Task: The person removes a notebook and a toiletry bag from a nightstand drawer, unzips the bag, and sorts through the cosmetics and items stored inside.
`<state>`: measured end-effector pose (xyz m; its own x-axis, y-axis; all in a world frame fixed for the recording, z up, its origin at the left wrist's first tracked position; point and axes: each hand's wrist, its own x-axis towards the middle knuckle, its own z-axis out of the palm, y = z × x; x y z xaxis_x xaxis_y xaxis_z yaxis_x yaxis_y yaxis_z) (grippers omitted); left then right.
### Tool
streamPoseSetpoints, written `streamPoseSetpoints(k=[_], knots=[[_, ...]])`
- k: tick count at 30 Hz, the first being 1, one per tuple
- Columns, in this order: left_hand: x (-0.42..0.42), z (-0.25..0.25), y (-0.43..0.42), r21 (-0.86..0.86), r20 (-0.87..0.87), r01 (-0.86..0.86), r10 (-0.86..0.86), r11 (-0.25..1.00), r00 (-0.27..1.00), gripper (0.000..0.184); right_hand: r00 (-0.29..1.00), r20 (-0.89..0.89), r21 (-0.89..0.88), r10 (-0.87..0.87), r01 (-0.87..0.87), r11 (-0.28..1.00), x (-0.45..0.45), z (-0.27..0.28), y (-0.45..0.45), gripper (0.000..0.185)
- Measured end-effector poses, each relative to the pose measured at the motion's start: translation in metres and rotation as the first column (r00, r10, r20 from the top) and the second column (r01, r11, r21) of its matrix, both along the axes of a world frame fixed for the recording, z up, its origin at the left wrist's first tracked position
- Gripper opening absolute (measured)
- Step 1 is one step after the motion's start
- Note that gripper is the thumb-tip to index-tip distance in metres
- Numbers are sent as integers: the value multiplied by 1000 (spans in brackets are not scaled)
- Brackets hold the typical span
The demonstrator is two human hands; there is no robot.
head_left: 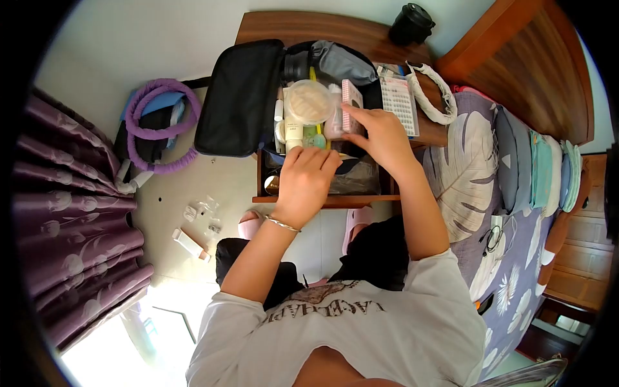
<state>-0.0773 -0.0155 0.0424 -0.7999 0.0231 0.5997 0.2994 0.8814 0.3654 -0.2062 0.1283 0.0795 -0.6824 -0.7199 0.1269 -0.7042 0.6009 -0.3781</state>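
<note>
An open black bag [238, 97] stands on the wooden nightstand with its lid folded to the left. Inside it are a round clear-lidded container [309, 102], a cream tube [293, 131], a pale pink bottle [334, 111] and a pink-and-white box [352, 103]. My left hand [306, 177] is at the bag's near edge, just below the cream tube, its fingers bent; what they hold, if anything, is hidden. Thumb and fingers apart, my right hand [382, 137] reaches to the right side of the pink-and-white box.
Below the bag is an open drawer [325, 200]. To the right lie a sheet of small dark items [399, 103] and a white headband [431, 97]; a black cup [411, 24] stands behind. Purple rings [161, 122] hang at left. A tube [191, 244] lies on the floor.
</note>
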Motion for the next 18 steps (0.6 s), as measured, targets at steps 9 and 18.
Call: streamPoseSetpoints(k=[9,18], knots=[[-2,2,-24,95,-82,-53,61,994,995,18,959,-103,-242,-264,233,942,4,-12,10,43],[-6,3,-39,534,54,-169,166,828,985,12,972,-71,-236,-225,203,950,14,-10,11,43]])
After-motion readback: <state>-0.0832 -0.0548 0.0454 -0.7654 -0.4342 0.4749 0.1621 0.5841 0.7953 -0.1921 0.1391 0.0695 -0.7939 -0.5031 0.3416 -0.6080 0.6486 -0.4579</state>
